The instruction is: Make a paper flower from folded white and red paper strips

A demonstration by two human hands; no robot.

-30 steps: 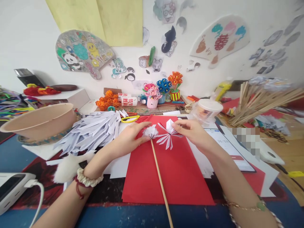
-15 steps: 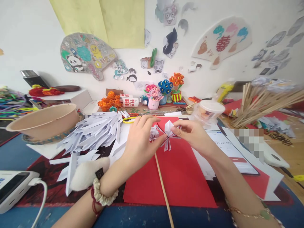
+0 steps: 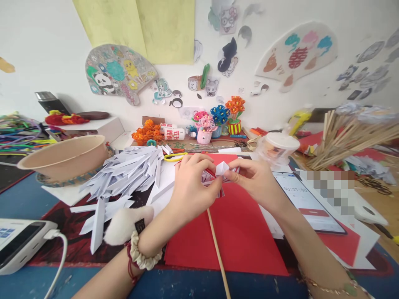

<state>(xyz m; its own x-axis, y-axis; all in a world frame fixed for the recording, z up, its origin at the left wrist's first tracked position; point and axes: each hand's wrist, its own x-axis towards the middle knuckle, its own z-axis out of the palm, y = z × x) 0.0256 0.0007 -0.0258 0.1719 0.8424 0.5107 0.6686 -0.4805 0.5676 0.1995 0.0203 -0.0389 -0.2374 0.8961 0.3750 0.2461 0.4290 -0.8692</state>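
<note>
Between my two hands is a folded paper flower (image 3: 222, 169) made of white strips with some red and dark edges. My left hand (image 3: 195, 182) is closed around its left side, thumb and fingers pinching near the middle. From the right, my right hand (image 3: 249, 172) pinches a white folded petal with thumb and forefinger. A thin wooden stick (image 3: 217, 251) runs from beneath my left hand down toward the front edge; whether it joins the flower is hidden. Red paper sheets (image 3: 243, 236) lie flat below both hands.
Left of my hands is a heap of folded white strips (image 3: 124, 170), with a beige basin (image 3: 65, 155) beyond it. A phone (image 3: 307, 203) showing a timer lies at right, near a bundle of wooden sticks (image 3: 343, 137). Small flower pots (image 3: 205, 135) stand at the back.
My hands have drawn closer together over the paper flower, and the left fingers now cover more of it. The flower's petals look tilted differently. The whole view has shifted slightly.
</note>
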